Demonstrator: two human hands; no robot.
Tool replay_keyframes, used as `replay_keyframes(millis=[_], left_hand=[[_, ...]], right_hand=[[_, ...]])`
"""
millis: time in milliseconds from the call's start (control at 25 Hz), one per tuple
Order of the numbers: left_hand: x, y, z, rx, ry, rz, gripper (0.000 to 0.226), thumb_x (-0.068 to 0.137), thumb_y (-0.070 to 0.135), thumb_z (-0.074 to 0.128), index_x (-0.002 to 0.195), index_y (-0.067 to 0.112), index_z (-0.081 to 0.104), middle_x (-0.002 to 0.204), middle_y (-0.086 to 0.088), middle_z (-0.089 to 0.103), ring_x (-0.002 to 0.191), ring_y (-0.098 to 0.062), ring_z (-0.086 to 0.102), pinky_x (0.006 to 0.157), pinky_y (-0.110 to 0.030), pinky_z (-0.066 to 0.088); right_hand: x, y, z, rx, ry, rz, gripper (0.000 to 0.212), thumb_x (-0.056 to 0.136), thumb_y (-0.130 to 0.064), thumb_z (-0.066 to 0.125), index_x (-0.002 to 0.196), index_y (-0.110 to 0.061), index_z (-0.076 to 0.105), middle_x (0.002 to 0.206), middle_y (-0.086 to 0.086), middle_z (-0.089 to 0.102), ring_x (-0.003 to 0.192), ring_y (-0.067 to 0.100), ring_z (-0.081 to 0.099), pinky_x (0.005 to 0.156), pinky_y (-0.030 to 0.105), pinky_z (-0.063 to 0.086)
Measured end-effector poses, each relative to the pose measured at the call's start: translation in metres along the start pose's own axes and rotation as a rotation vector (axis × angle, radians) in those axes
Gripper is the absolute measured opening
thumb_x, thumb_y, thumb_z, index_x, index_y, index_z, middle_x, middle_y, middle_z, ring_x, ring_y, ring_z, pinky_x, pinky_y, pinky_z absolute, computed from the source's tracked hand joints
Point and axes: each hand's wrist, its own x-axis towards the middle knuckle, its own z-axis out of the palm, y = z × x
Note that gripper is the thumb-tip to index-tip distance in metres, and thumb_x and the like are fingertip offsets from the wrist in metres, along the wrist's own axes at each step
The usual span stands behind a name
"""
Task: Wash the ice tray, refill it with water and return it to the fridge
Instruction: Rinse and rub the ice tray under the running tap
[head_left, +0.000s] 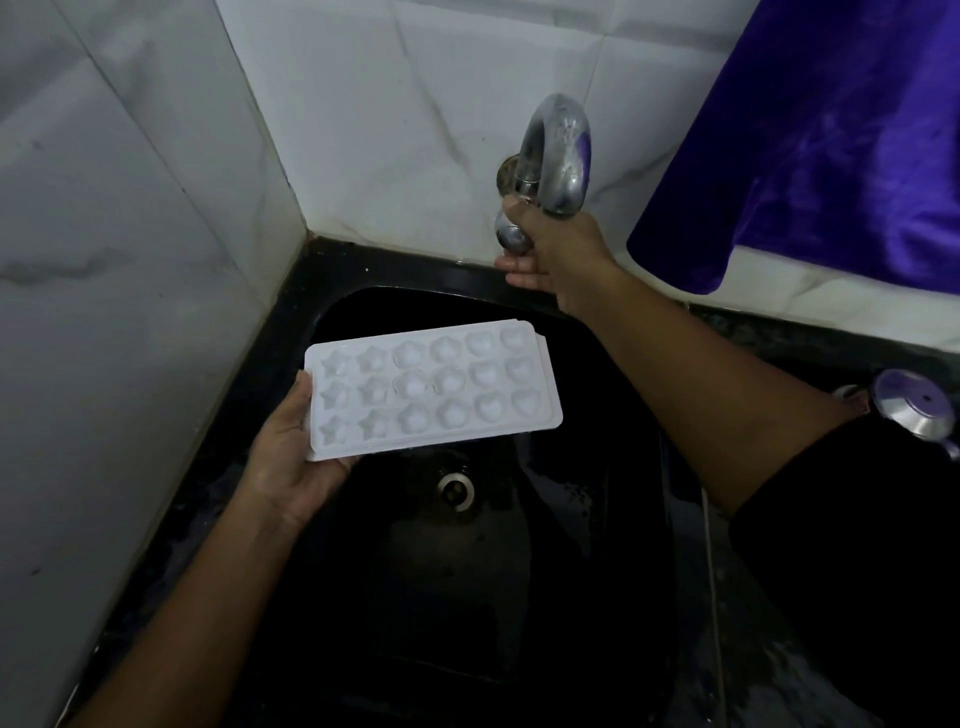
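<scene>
White moulded plastic, thin and smooth: the ice tray (434, 387) sits centre frame above the glossy black sink (332, 270), with star-shaped cells at its left and rounded ones elsewhere. The left hand (296, 457) grips one short end only, thumb on the rim. The right hand (556, 254) is curled round the knob (511, 236) of the spotted chrome tap (558, 156), upper centre. Risk: a hard flow striking the unsupported far end could tip the tray or splash off its shallow cells, and wet plastic may slip.

left hand (291, 457): fingers hidden under ice tray (434, 387) | metal object (914, 410): cut off right
</scene>
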Motion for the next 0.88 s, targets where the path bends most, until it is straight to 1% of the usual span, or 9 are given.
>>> replay_keyframes(millis=[160,280,360,480,560,680,720,800,880], left_hand=[[0.004,-0.002,-0.011,-0.037,-0.002,0.010,0.054,0.109,0.048,0.040,0.108,0.017,0.084,0.129,-0.014,0.074,0.114,-0.030,0.074,0.078,-0.045,0.065],[0.004,-0.006,-0.019,-0.054,0.018,0.016,0.054,0.108,0.047,0.041,0.104,0.016,0.085,0.126,-0.014,0.075,0.110,-0.030,0.075,0.075,-0.045,0.065],[0.001,-0.010,-0.021,-0.061,0.019,0.006,0.054,0.108,0.047,0.041,0.104,0.016,0.085,0.126,-0.014,0.075,0.110,-0.030,0.076,0.075,-0.045,0.065],[-0.005,-0.013,-0.022,-0.056,-0.006,0.009,0.054,0.107,0.049,0.041,0.110,0.016,0.084,0.131,-0.013,0.073,0.116,-0.030,0.073,0.079,-0.045,0.065],[-0.009,-0.010,-0.020,-0.067,-0.026,0.002,0.055,0.107,0.051,0.042,0.115,0.014,0.082,0.134,-0.013,0.072,0.117,-0.029,0.073,0.080,-0.044,0.065],[-0.013,-0.007,-0.016,-0.122,-0.023,-0.004,0.055,0.107,0.051,0.042,0.128,0.009,0.073,0.135,-0.014,0.071,0.116,-0.030,0.073,0.079,-0.043,0.065],[-0.014,-0.007,-0.014,-0.128,-0.017,0.014,0.055,0.108,0.051,0.041,0.133,0.010,0.068,0.135,-0.014,0.071,0.116,-0.029,0.073,0.080,-0.043,0.065],[-0.015,-0.006,-0.013,-0.142,-0.015,0.047,0.056,0.107,0.053,0.040,0.137,0.012,0.063,0.135,-0.013,0.071,0.117,-0.029,0.073,0.085,-0.044,0.065],[-0.017,-0.004,-0.016,-0.189,-0.012,0.064,0.056,0.106,0.053,0.041,0.132,0.012,0.069,0.136,-0.014,0.070,0.118,-0.030,0.072,0.089,-0.046,0.063]], right_hand=[[-0.033,0.035,-0.013,-0.131,-0.035,0.119,0.030,0.104,-0.045,0.058,0.110,-0.017,0.063,0.108,0.007,0.072,0.101,0.027,0.072,0.092,0.044,0.060],[-0.068,0.084,-0.029,-0.169,-0.165,0.156,0.028,0.105,-0.033,0.060,0.116,-0.010,0.071,0.111,0.010,0.077,0.103,0.030,0.075,0.086,0.044,0.063],[-0.088,0.105,-0.039,-0.066,-0.220,0.151,0.025,0.107,-0.024,0.057,0.120,-0.008,0.070,0.115,0.011,0.077,0.104,0.029,0.075,0.081,0.043,0.065],[-0.098,0.118,-0.048,0.085,-0.276,0.116,0.027,0.108,-0.012,0.051,0.128,-0.006,0.067,0.121,0.013,0.075,0.109,0.030,0.074,0.085,0.046,0.063],[-0.099,0.116,-0.045,0.137,-0.271,0.080,0.027,0.108,-0.010,0.049,0.128,-0.002,0.066,0.119,0.016,0.075,0.102,0.030,0.075,0.079,0.042,0.063],[-0.095,0.101,-0.026,0.036,-0.150,-0.029,0.025,0.109,-0.021,0.053,0.106,0.000,0.067,0.096,0.019,0.071,0.073,0.026,0.070,0.056,0.032,0.059],[-0.093,0.095,-0.019,0.005,-0.110,-0.062,0.029,0.109,-0.025,0.054,0.103,0.002,0.066,0.093,0.020,0.070,0.070,0.026,0.068,0.052,0.032,0.058],[-0.087,0.087,-0.010,-0.012,-0.094,-0.098,0.032,0.109,-0.026,0.054,0.106,0.003,0.068,0.096,0.019,0.071,0.079,0.029,0.069,0.061,0.036,0.061],[-0.085,0.083,-0.012,0.068,-0.205,-0.068,0.024,0.110,-0.018,0.051,0.113,-0.005,0.072,0.107,0.015,0.076,0.093,0.030,0.073,0.077,0.039,0.063]])
